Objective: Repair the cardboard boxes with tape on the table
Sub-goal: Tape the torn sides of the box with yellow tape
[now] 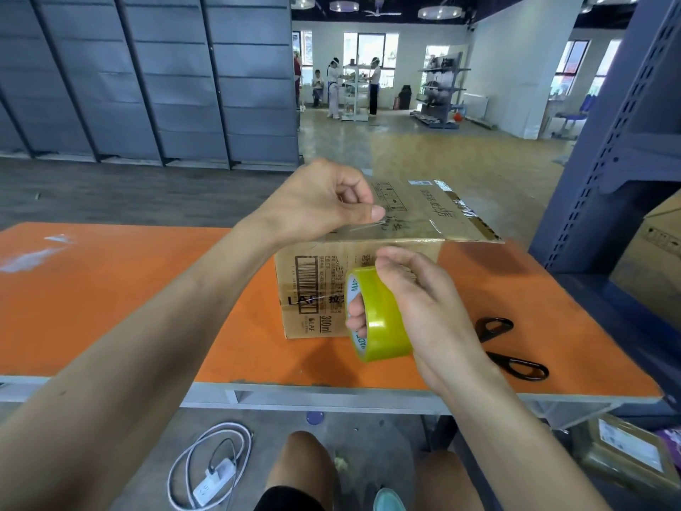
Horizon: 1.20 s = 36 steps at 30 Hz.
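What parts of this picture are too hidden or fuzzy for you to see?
All in the head view:
- Scissors: the blades are hidden behind the right hand and wrist.
- Cardboard box: part of its front is covered by the tape roll; its far side faces away.
- Small print on the box: too small to read.
- Tape strip pinched by the left hand: clear, so it is barely visible.

"LAF" and "300ml" printed on cardboard box (320,289) side beside barcode (306,274), "MAD" on tape roll (383,319) core
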{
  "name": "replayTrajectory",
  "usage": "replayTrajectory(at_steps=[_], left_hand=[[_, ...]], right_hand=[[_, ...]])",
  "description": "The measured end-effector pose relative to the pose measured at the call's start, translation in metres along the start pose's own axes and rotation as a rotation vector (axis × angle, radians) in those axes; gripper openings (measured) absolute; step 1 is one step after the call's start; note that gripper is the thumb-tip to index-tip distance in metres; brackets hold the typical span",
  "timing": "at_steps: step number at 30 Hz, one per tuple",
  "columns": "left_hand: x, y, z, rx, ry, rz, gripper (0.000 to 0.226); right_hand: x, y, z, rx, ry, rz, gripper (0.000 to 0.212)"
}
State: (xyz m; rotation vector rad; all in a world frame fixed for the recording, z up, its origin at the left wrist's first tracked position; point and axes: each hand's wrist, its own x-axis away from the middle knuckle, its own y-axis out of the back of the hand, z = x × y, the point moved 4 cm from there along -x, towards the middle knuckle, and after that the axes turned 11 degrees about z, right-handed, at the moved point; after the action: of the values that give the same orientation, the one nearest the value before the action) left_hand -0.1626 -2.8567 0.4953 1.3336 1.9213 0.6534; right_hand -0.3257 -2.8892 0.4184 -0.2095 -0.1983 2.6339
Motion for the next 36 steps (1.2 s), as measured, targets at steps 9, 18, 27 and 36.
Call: replayTrajectory(at_steps=[9, 18, 27, 36], left_hand=[[-0.010, -0.003, 0.014, -0.121, 0.016, -0.049, 0.018], [-0.010, -0.006, 0.021, -0.167, 0.040, -0.076, 0.020], [-0.003, -0.012, 0.015, -0.359, 0.031, -0.133, 0.022], [0.011, -0.012, 0.015, -0.501, -0.148, -0.256, 0.019]], right_hand=[[-0.006, -0.006, -0.009, -0.071, -0.001, -0.037, 0.030], [-0.009, -0.007, -0.013, -0.059, -0.026, -0.038, 0.032], [-0.006, -0.007, -0.014, -0.058, -0.010, -0.033, 0.027], [-0.003, -0.007, -0.019, -0.027, -0.021, -0.029, 0.023]])
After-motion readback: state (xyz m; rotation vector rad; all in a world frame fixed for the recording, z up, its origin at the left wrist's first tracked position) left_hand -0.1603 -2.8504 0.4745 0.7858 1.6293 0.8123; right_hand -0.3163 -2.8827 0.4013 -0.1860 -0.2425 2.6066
